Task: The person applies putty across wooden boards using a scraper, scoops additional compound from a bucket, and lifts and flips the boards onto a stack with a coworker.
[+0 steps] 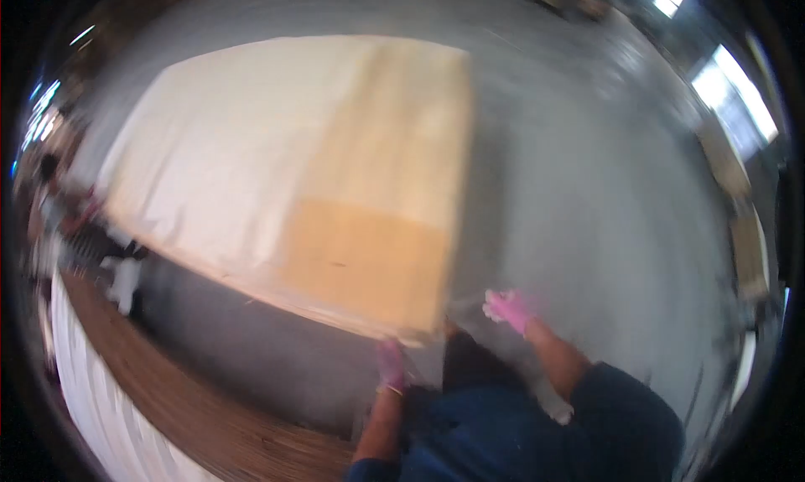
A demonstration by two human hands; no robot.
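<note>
A large stack of thin wood sheets (360,251), pale with a tan-orange patch near me, stands in front of me. My left hand (391,365), in a pink glove, is at the stack's near edge, close to the right corner. Blur hides its fingers, and I cannot tell whether it grips the edge. Out to the right of that corner, over the floor, is my right hand (508,308) in a pink glove with whitish fingertips. Its fingers look loosely stretched toward the stack, with nothing visible in them.
A second stack with a brown wood top (184,390) and whitish side runs along the lower left. Another person (63,205) stands at the far left end of the pale stack. Grey floor (604,222) extends to the right, with brown panels (746,251) along the edge.
</note>
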